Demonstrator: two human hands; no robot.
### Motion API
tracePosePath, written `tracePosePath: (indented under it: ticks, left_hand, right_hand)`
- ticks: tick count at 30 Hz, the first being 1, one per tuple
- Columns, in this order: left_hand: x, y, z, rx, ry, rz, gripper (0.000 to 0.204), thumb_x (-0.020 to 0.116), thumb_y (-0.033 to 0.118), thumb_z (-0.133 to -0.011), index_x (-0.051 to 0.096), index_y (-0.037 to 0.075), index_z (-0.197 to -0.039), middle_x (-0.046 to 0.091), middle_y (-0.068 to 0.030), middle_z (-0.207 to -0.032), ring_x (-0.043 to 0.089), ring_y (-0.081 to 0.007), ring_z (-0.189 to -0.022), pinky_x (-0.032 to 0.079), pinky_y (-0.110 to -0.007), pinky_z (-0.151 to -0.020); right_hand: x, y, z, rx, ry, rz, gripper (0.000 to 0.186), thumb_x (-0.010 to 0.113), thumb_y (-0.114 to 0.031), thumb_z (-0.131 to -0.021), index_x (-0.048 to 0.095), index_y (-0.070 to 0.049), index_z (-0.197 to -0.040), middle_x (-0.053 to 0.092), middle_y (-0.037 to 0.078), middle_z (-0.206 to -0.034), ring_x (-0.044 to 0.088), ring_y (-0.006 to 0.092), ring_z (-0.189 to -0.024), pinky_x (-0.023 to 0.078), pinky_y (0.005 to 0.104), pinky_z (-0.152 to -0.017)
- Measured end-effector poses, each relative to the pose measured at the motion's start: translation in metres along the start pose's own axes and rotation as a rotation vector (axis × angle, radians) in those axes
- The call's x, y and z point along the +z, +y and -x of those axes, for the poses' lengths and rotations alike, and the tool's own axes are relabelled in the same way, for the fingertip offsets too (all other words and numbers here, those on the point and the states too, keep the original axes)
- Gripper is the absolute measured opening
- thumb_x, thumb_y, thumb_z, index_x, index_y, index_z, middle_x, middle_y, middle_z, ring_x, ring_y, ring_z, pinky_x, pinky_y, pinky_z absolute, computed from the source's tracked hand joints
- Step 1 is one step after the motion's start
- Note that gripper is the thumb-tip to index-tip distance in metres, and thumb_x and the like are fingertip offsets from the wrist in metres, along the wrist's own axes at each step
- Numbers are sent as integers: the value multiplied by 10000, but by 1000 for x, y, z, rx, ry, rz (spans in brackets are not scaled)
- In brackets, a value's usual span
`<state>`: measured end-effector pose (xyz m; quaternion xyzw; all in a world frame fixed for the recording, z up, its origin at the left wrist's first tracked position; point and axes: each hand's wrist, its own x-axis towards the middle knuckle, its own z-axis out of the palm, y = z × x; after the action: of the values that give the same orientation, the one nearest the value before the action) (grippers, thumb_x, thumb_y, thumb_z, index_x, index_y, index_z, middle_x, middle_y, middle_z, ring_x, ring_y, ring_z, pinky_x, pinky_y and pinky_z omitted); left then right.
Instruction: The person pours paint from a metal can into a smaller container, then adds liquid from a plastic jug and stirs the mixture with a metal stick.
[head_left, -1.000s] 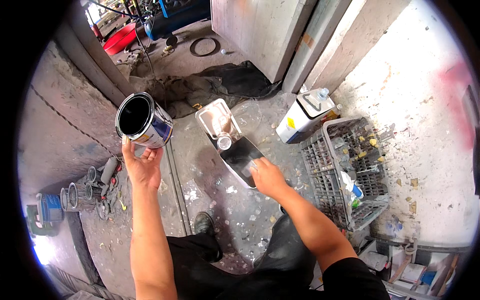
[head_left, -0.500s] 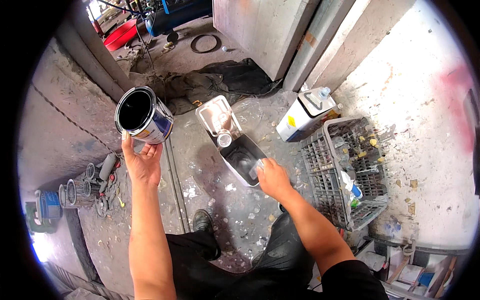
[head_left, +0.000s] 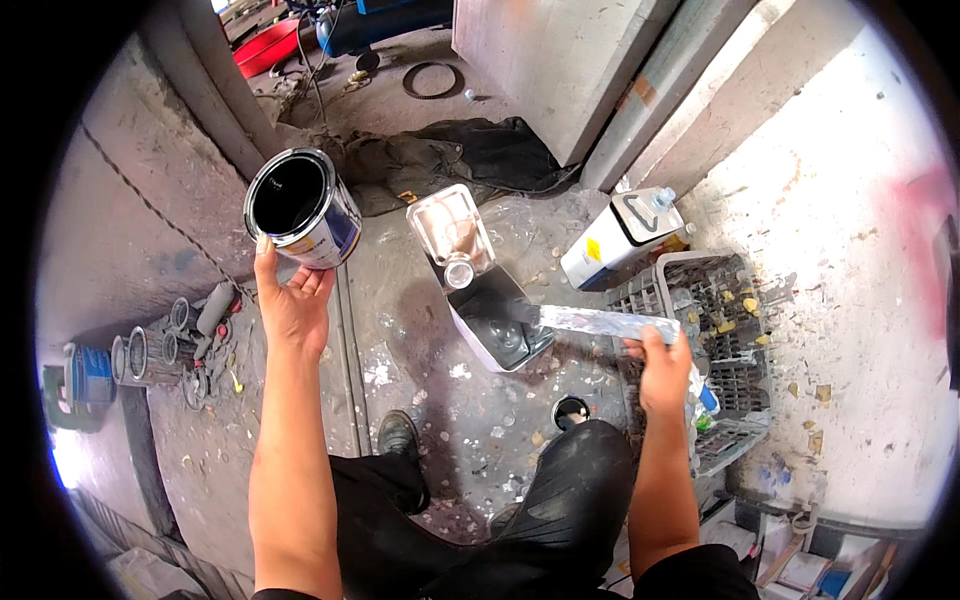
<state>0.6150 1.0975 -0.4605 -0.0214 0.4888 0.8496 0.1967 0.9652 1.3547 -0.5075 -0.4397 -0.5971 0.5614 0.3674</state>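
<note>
My left hand (head_left: 298, 308) grips an open round paint can (head_left: 335, 236) from below, thumb on its near side. The can's inside is black, and its mouth tilts toward me. In my right hand (head_left: 664, 368) is a flat, paint-smeared stirring stick (head_left: 600, 321), held by its right end. The stick's dark left end is over a cut-open rectangular tin (head_left: 478, 338) on the floor; I cannot tell whether it touches the grey contents. The tin's flap, with a round spout (head_left: 458, 272), is folded back away from me.
A white rectangular can (head_left: 620, 240) stands to the right, beside a grey plastic crate (head_left: 735, 440). A small dark-rimmed pot (head_left: 571, 412) is near my right knee. Dark cloth (head_left: 470, 150) lies beyond the tin. Wire-mesh cups (head_left: 150, 352) and a blue container (head_left: 90, 373) are at the left.
My right hand has moved right, away from the tin, drawing the stick up so its length shows. The left hand still holds the paint can. The view has shifted slightly.
</note>
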Motion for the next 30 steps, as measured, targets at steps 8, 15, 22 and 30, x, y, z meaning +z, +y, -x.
tracePosePath:
  ticks: [8,15,22,30]
  left_hand:
    - [-2,-5,-3,-29,-5,21,1052,694,615,-745,131,127,-1488,421,-225,-1286,457,-333,-1227,320,-453,-1085]
    - [5,-6,0,-36,49,43,955,691,617,-755,278,92,-1438,449,-204,-1272,442,-297,-1234,285,-423,-1112]
    - [3,-5,-1,-31,63,50,954,706,610,-746,287,92,-1429,454,-198,-1243,458,-292,-1206,304,-422,-1095]
    - [2,-4,-2,-24,50,54,952,718,612,-735,308,90,-1417,463,-191,-1224,469,-283,-1180,324,-419,-1075]
  right_hand:
    - [-60,-36,7,-61,66,-303,175,587,-106,-939,533,4,-1064,667,114,-915,666,194,-738,525,270,-645]
    - [-87,-45,8,-119,52,-360,159,592,-124,-936,568,-13,-1047,675,101,-912,657,187,-734,516,286,-655]
    - [-92,-47,7,-124,32,-397,170,588,-132,-939,569,-17,-1064,678,101,-920,646,187,-741,508,292,-679]
    - [-94,-47,4,-122,30,-418,173,586,-134,-943,567,-20,-1071,680,104,-925,649,193,-748,513,303,-684]
